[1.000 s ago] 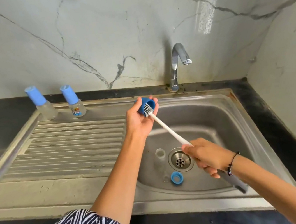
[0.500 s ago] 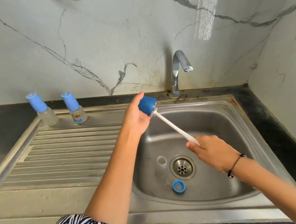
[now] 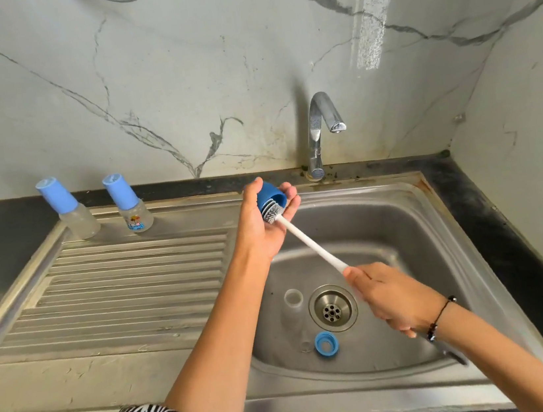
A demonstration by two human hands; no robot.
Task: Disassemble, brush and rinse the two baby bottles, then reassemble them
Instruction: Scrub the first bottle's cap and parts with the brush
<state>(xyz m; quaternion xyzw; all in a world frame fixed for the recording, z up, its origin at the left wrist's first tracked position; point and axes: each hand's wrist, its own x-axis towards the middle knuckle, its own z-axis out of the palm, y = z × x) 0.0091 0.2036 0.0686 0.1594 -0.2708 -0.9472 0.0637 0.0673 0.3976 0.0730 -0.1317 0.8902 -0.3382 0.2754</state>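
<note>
A blue bottle cap (image 3: 270, 196) is held above the back left corner of the sink basin (image 3: 413, 221), its open mouth turned down and right toward the viewer, so that its axis runs along the white brush (image 3: 309, 244). The grey bristle head is seen at the cap's mouth; half a second ago the cap showed its side, with the bristles largely hidden. The cap is gripped by the left hand (image 3: 261, 221), thumb and fingers curled round it. The brush handle is clasped in the right hand (image 3: 391, 297), fingers closed round it. A clear bottle (image 3: 292, 307) and a blue ring (image 3: 327, 343) lie by the drain (image 3: 332, 307); two capped bottles (image 3: 128, 204) stand on the drainboard (image 3: 129, 293).
</note>
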